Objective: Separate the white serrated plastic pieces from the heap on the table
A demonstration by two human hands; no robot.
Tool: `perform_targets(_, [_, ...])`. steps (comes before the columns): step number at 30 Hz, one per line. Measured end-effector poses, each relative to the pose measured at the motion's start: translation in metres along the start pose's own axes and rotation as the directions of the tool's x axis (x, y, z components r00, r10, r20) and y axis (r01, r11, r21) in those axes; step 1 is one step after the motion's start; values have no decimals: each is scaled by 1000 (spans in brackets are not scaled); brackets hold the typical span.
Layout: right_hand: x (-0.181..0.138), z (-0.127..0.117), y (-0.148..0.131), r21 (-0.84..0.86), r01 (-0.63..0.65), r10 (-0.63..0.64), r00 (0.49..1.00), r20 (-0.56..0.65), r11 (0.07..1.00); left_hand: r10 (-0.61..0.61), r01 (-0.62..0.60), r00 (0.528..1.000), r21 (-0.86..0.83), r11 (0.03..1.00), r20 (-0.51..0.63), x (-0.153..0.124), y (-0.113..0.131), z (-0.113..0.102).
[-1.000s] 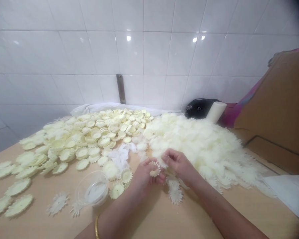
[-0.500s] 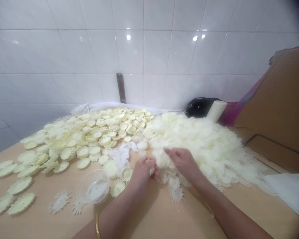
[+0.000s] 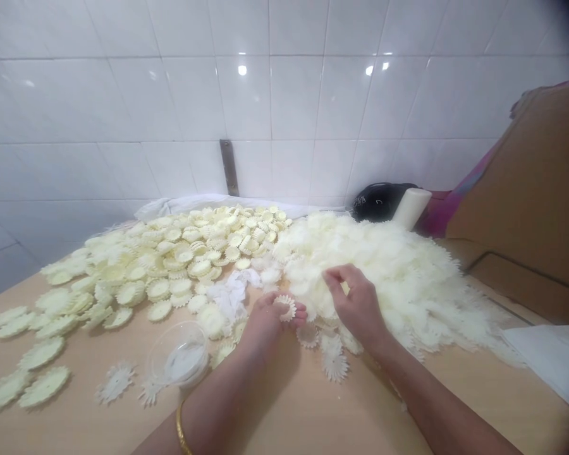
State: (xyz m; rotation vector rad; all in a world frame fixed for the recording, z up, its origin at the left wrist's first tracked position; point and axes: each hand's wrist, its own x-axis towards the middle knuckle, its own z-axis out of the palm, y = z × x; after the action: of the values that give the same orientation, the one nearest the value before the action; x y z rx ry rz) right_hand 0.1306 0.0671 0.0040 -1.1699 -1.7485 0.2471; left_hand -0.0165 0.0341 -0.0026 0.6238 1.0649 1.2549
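My left hand (image 3: 268, 319) holds a cream flower-shaped disc (image 3: 288, 308) with a toothed edge, the thumb resting on it and the fingers beneath. To its right, my right hand (image 3: 358, 303) is closed in a pinch, thumb against forefinger, in front of a big heap of thin, pale flower-shaped pieces (image 3: 389, 259). Whatever the pinch may hold is too small to make out. A few loose petal-edged pieces (image 3: 334, 363) lie on the table below the right hand. Left of my left hand is a crumpled white cloth-like scrap (image 3: 230, 296).
Stacked yellowish toothed discs (image 3: 171, 253) cover the table's left and back. A clear round tub (image 3: 183, 354) with white contents stands near my left forearm. At right are a white roll (image 3: 411, 208), a black bag-like item (image 3: 382, 201), a cardboard box (image 3: 526, 189) and a white sheet (image 3: 550, 360).
My left hand has turned its palm more upward, so the disc now shows. My right hand has shifted slightly right, its fingers still pinched.
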Motion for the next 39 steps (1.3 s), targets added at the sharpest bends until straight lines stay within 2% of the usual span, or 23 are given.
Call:
perform_targets(4, [-3, 0, -8, 69, 0, -3, 999, 45, 998, 25, -30, 995, 49, 998, 95, 5, -4, -5])
perform_targets(8, [-10, 3, -18, 147, -29, 2, 984, 180, 989, 37, -56, 988, 121, 991, 153, 6, -9, -8])
perform_targets(14, [-14, 8, -19, 249, -118, 24, 935, 353, 961, 84, -119, 988, 299, 947, 127, -1, -9, -7])
perform_targets(20, [-10, 7, -19, 361, -245, 42, 872, 488, 900, 98, -124, 991, 377, 918, 86, -4, -10, -4])
perform_targets(23, [-10, 6, -21, 377, -241, 40, 882, 469, 895, 93, -119, 992, 398, 910, 85, -5, -12, -3])
perform_targets(25, [-10, 6, -20, 326, -184, 42, 916, 398, 927, 59, -84, 995, 362, 928, 79, -4, -13, -1])
perform_targets(28, [-9, 8, -12, 106, -65, 39, 973, 228, 992, -15, -7, 996, 255, 967, 87, -4, -13, 1])
perform_targets(31, [-7, 11, 0, -138, 33, -15, 991, 129, 990, 17, -44, 989, 181, 983, 149, -3, -14, 1])
perform_targets(33, [-6, 12, 4, -211, 70, -53, 995, 85, 975, 40, -70, 986, 185, 980, 164, -1, -16, 0])
perform_targets(36, [-6, 12, 2, -183, 105, -100, 994, 37, 977, 34, -69, 986, 216, 974, 162, 2, -18, -2])
perform_targets(39, [-8, 9, -8, -18, 100, -97, 990, 103, 995, 53, -85, 987, 216, 973, 152, 3, -19, -5])
